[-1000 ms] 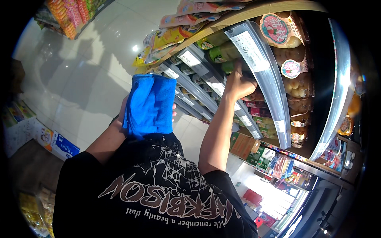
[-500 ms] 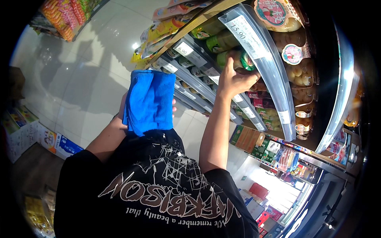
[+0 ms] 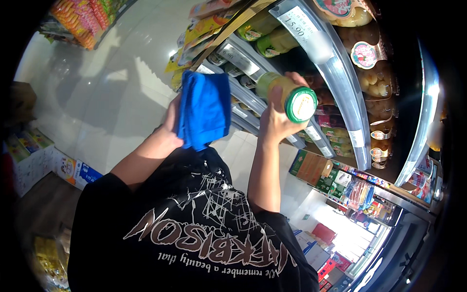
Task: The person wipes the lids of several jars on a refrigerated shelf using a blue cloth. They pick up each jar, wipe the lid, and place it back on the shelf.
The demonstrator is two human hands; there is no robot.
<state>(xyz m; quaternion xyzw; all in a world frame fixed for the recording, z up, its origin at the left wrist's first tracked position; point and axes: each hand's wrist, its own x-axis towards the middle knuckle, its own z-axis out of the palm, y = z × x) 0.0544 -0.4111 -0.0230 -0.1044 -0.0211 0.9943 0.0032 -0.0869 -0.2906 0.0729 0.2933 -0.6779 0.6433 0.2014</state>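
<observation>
My right hand [image 3: 278,117] is wrapped round a glass jar [image 3: 272,83] with pale yellowish contents and a green-rimmed lid. The jar is tilted, its lid turned toward me, just in front of the shelf edge. A folded blue cloth [image 3: 204,109] lies over my left hand [image 3: 171,121], which grips it from beneath; most of those fingers are hidden behind the cloth. Similar green-labelled jars [image 3: 275,43] stand on the shelf beyond the held jar.
Clear plastic price strips [image 3: 335,73] edge the shelves at the right. Packs of jarred fruit [image 3: 372,90] fill the neighbouring shelf. Yellow snack bags [image 3: 192,44] hang at the shelf end. Cartons [image 3: 68,165] sit on the floor at the left, and a snack display [image 3: 85,19] stands far left.
My right hand has drawn the jar out from the shelf, turning its lid toward me. My left hand has shifted right and slightly up with the blue cloth, closer to the jar.
</observation>
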